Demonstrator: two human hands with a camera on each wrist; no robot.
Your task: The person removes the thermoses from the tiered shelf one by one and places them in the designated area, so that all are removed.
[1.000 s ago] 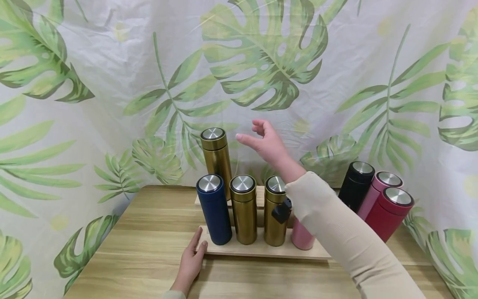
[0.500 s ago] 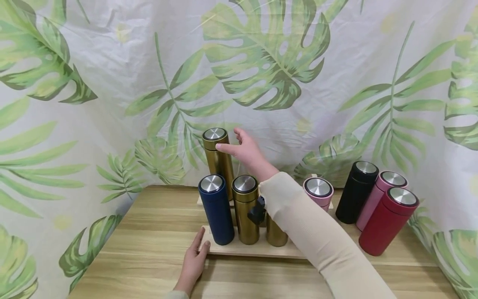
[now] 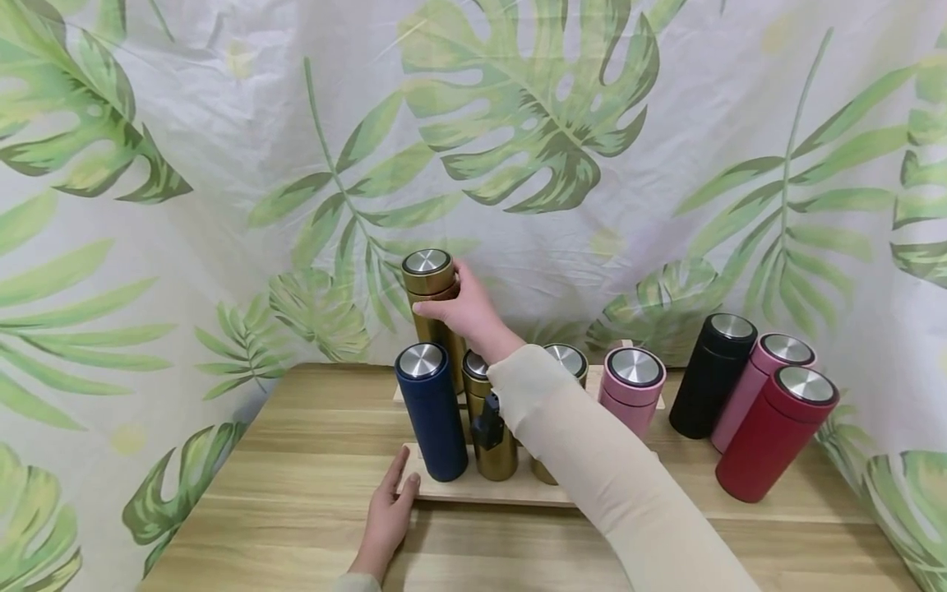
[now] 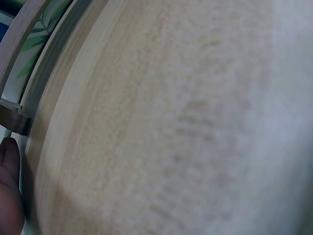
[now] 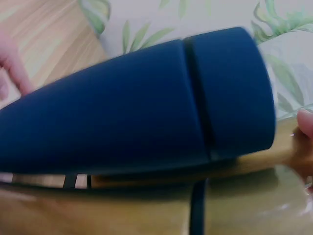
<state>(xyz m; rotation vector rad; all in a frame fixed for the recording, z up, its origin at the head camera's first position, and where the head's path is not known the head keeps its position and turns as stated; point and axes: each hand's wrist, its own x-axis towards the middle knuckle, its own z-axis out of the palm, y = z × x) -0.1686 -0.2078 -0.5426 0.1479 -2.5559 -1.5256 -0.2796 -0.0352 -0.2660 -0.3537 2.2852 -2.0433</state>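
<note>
At the back left, my right hand (image 3: pixel 477 316) grips a tall gold thermos flask (image 3: pixel 429 284) below its lid, thumb in front and fingers partly hidden behind. The flask stands upright on the rear tier of a pale wooden stand (image 3: pixel 481 491). My left hand (image 3: pixel 388 510) rests against the stand's left end with its fingers fairly straight. On the front tier are a blue flask (image 3: pixel 432 419), two gold flasks, one (image 3: pixel 494 460) partly behind my wrist, and a pink flask (image 3: pixel 632 390). The blue flask (image 5: pixel 122 107) fills much of the right wrist view.
To the right of the stand, a black flask (image 3: pixel 710 382), another pink flask (image 3: pixel 786 349) and a red flask (image 3: pixel 769 444) stand close together on the wooden table (image 3: pixel 274 477). A leaf-print cloth (image 3: pixel 533 123) hangs behind. My right forearm crosses over the front row.
My right hand has moved left and down from above the stand to the rear gold flask and closed around it. My left hand has stayed at the stand's end.
</note>
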